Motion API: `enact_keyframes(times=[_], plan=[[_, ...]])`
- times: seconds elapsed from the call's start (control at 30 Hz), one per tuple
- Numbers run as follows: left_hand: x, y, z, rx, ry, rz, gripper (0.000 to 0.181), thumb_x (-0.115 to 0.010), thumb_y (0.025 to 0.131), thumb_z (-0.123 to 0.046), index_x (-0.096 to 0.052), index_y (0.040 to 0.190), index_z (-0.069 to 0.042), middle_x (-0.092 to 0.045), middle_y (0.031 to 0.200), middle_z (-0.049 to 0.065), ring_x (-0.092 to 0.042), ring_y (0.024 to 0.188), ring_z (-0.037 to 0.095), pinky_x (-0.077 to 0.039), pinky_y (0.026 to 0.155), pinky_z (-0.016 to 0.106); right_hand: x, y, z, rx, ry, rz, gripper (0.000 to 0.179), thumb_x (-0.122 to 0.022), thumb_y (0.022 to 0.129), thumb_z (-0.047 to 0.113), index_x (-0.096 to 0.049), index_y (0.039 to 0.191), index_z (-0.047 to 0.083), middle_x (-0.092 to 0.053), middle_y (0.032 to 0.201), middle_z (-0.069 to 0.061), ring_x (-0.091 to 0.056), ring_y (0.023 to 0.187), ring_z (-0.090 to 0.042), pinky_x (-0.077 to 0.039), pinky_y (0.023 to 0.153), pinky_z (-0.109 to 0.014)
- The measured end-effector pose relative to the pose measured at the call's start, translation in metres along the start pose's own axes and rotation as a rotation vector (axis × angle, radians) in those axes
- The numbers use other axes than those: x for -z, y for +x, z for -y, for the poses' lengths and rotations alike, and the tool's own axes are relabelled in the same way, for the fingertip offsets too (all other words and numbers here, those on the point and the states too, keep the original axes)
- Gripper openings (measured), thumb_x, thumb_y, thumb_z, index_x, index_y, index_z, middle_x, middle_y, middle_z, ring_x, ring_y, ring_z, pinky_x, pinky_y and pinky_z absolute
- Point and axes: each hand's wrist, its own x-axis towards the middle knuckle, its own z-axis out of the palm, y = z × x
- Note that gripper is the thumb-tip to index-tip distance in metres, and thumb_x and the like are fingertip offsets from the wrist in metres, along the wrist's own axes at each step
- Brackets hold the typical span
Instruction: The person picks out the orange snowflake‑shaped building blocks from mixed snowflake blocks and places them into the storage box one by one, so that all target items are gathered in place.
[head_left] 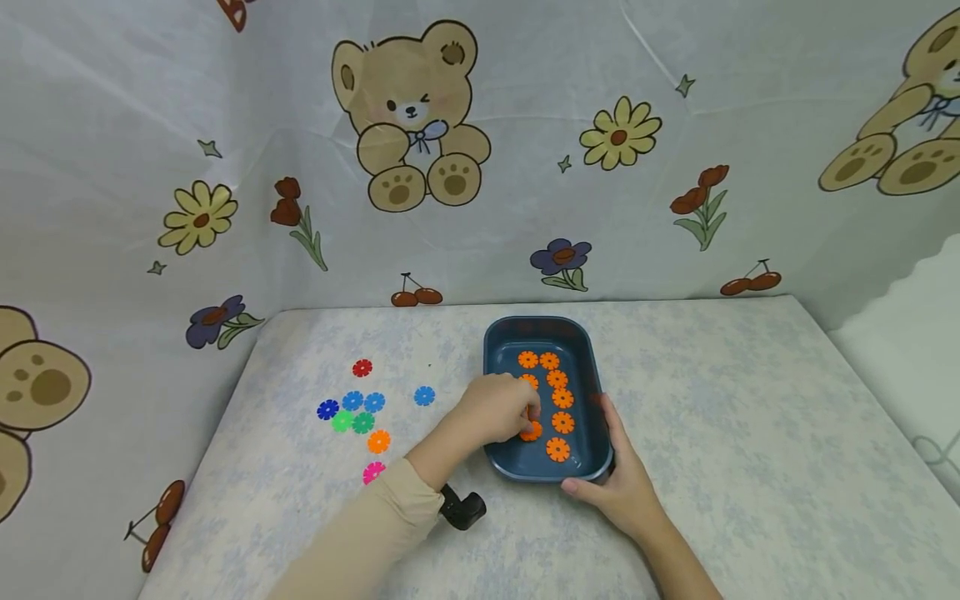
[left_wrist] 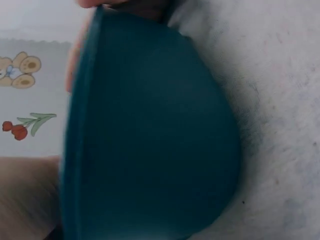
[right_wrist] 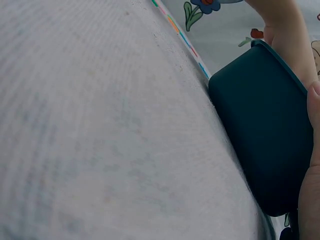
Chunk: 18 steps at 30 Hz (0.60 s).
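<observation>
My left hand [head_left: 497, 407], coming out of a beige sleeve, reaches over the left rim of a dark blue plastic basin [head_left: 546, 328]. Its curled fingertips pinch at an orange notched building disc [head_left: 531, 432] low inside the basin, partly covered by the fingers. My right hand [head_left: 619, 483] grips the basin's near right corner, thumb at the front and fingers along the right side. Several more orange discs [head_left: 562, 422] lie flat on the basin floor. The left wrist view is filled by the basin's outer wall [left_wrist: 155, 125]. In the right wrist view my thumb [right_wrist: 314, 107] lies by the rim.
Left of the basin, loose discs are scattered on the table: red [head_left: 362, 367], blue [head_left: 424, 396], green [head_left: 363, 422], orange [head_left: 378, 442] and pink [head_left: 373, 472]. A black wrist-worn device [head_left: 462, 510] shows under the left forearm. A patterned cloth [head_left: 525, 242] hangs behind the table.
</observation>
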Motion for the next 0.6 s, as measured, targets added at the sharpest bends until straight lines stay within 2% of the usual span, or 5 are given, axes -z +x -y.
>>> enact_keyframes(times=[0.1,0.2,0.6], plan=[[-0.003,0.001,-0.004,0.002,0.114,-0.051,0.011,-0.078,0.086,-0.029,-0.073,0.078,-0.024,-0.065,0.072,-0.012,-0.055,0.062,0.007,-0.045,0.057,0.023,0.0,0.0,0.0,0.007,0.003,0.001,0.127,-0.09,0.068,0.007,-0.005,0.16,0.032,-0.02,0.166,0.0,-0.025,0.147,-0.008,-0.022,0.106,-0.002],[-0.006,0.002,-0.006,0.008,0.191,-0.083,0.013,-0.078,0.086,-0.03,-0.071,0.076,-0.024,-0.065,0.07,-0.011,-0.054,0.06,0.008,-0.045,0.055,0.024,0.0,0.0,0.0,0.003,0.0,-0.001,0.127,-0.09,0.068,0.008,-0.005,0.16,0.033,-0.021,0.165,0.001,-0.025,0.147,-0.007,-0.021,0.107,-0.002],[-0.019,0.008,-0.006,0.021,0.257,-0.174,0.015,-0.075,0.088,-0.03,-0.07,0.075,-0.024,-0.065,0.066,-0.01,-0.054,0.055,0.009,-0.041,0.05,0.024,0.001,0.0,0.0,0.004,0.011,-0.001,0.127,-0.09,0.068,0.007,-0.005,0.16,0.032,-0.021,0.166,0.0,-0.025,0.147,-0.006,-0.022,0.107,-0.002]])
